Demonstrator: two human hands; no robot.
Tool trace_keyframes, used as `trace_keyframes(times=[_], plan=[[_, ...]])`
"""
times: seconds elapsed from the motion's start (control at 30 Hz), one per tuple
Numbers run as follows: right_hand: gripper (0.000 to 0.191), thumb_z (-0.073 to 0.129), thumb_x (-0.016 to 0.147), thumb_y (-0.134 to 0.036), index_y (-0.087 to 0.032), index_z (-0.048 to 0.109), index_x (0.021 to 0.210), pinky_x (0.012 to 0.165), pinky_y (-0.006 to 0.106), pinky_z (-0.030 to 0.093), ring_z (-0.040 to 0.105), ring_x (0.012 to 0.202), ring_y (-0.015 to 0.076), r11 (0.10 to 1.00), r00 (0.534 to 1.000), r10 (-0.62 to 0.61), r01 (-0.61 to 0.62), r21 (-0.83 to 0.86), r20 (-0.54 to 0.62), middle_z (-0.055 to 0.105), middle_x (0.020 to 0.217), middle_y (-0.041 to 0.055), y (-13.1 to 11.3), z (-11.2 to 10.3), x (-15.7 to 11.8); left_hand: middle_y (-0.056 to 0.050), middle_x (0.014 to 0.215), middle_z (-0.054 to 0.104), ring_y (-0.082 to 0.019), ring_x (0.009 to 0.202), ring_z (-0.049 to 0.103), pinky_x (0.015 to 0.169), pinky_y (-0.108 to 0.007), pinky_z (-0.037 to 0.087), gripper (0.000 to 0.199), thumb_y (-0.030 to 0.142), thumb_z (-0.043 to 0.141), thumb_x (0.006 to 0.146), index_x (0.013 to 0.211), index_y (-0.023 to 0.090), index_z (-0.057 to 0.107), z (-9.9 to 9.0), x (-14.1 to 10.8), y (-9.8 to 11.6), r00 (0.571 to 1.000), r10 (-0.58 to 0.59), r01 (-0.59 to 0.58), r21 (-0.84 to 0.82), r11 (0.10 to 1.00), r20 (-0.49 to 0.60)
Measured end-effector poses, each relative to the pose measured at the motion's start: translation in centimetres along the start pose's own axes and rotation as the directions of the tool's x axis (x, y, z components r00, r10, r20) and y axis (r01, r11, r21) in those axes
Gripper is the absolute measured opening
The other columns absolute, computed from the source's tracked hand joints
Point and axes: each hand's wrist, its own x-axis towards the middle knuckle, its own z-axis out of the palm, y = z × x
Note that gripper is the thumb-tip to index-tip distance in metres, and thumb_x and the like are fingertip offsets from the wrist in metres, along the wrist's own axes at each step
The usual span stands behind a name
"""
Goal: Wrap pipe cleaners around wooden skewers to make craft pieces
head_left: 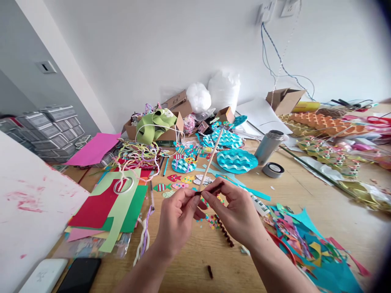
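Near the middle of the table my left hand [179, 215] pinches the lower end of a thin wooden stick [210, 162], which leans up and to the right. A fuzzy dark brown pipe cleaner [217, 188] meets the stick at my left fingertips. Thumb and fingers of my right hand [233, 211] are closed on that pipe cleaner. Below my right hand lies a coiled brown pipe cleaner [224, 232], and a short brown piece [209, 272] is nearer the front. Paper fish [180, 186] and small colourful dots [214, 221] lie around and beyond my fingers.
Blue wavy paper ovals [236, 161] lie beyond my hands, beside a metal flask [269, 147] and its lid [273, 170]. Coloured paper sheets [94, 207] are at left, with a black phone [79, 276] in front. Paper scraps [305, 244] spread at right.
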Motion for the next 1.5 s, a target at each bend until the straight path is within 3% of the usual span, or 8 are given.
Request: trace_keyframes(times=[0.17,0.4,0.57,0.73,0.87,1.0,1.2,1.5], plan=[[0.014,0.058,0.086,-0.023,-0.017,0.06,0.073,0.063,0.024,0.042,0.055,0.065,0.0121,0.999,1.0,0.0,-0.001,0.039,0.027,0.06,0.069,-0.0007,-0.3,-0.3,0.0,-0.003,0.062,0.066,-0.01,0.045,0.059,0.044,-0.019,0.047,0.02,0.031,0.059,0.083,0.082,0.011,0.061,-0.4,0.2,0.3,0.98,-0.116,0.162,-0.317,0.935,0.159],[0.019,0.059,0.085,-0.034,-0.017,0.06,0.078,0.065,0.028,0.048,0.057,0.069,0.0153,0.955,0.987,0.034,-0.077,0.285,0.154,0.06,0.073,0.0025,-0.1,-0.8,0.0,0.0,0.054,0.063,-0.008,0.038,0.056,0.037,-0.015,0.045,0.014,0.026,0.063,0.08,0.077,0.013,0.063,-0.3,0.4,-0.6,0.947,-0.068,0.255,-0.603,0.756,0.315],[0.02,0.063,0.082,-0.036,-0.016,0.063,0.08,0.067,0.03,0.05,0.059,0.071,0.0159,0.908,0.968,0.031,-0.132,0.397,0.249,0.062,0.075,0.0033,0.1,-1.2,0.3,-0.001,0.052,0.062,-0.008,0.035,0.054,0.033,-0.014,0.042,0.015,0.027,0.064,0.079,0.078,0.012,0.064,-1.0,0.7,-0.6,0.865,-0.08,0.402,-0.589,0.701,0.495],[0.016,0.065,0.081,-0.032,-0.017,0.065,0.08,0.07,0.03,0.05,0.061,0.072,0.0159,0.91,0.966,0.029,-0.132,0.394,0.257,0.064,0.075,0.0029,0.8,-1.3,0.6,-0.002,0.052,0.062,-0.009,0.035,0.055,0.033,-0.015,0.042,0.017,0.028,0.062,0.08,0.076,0.012,0.063,-1.4,1.0,-0.2,0.826,-0.166,0.481,-0.52,0.706,0.538],[0.017,0.064,0.081,-0.033,-0.016,0.064,0.078,0.064,0.028,0.049,0.06,0.068,0.0152,0.935,0.981,0.063,-0.123,0.332,0.185,0.064,0.072,0.0021,0.9,-1.0,0.7,-0.005,0.065,0.069,-0.013,0.047,0.063,0.045,-0.021,0.05,0.021,0.031,0.061,0.082,0.092,0.013,0.061,-0.9,0.8,-0.1,0.906,-0.184,0.344,-0.411,0.844,0.381],[0.015,0.062,0.081,-0.03,-0.016,0.064,0.075,0.063,0.028,0.049,0.06,0.066,0.0156,0.966,0.99,0.068,-0.096,0.239,0.123,0.065,0.069,0.0027,0.6,-0.7,0.7,-0.007,0.09,0.072,-0.018,0.076,0.069,0.07,-0.028,0.054,0.026,0.029,0.066,0.078,0.101,0.017,0.061,-0.1,0.4,-0.3,0.996,-0.021,0.031,-0.119,0.992,0.082],[0.018,0.065,0.079,-0.034,-0.016,0.066,0.084,0.064,0.027,0.051,0.064,0.07,0.0165,0.976,0.989,0.084,-0.107,0.188,0.123,0.07,0.077,0.0049,0.2,-0.8,0.7,-0.005,0.083,0.074,-0.018,0.074,0.069,0.069,-0.027,0.053,0.011,0.023,0.062,0.081,0.09,0.019,0.066,0.2,0.0,-0.5,0.944,0.296,-0.239,0.315,0.919,-0.148],[0.015,0.063,0.079,-0.031,-0.017,0.066,0.076,0.06,0.025,0.049,0.062,0.064,0.015,0.98,0.988,0.117,-0.132,0.149,0.104,0.069,0.069,0.0026,0.2,-0.8,0.8,-0.004,0.078,0.074,-0.019,0.068,0.069,0.064,-0.026,0.052,0.009,0.023,0.063,0.079,0.087,0.02,0.067,0.2,0.0,-0.3,0.916,0.363,-0.264,0.424,0.866,-0.173]])
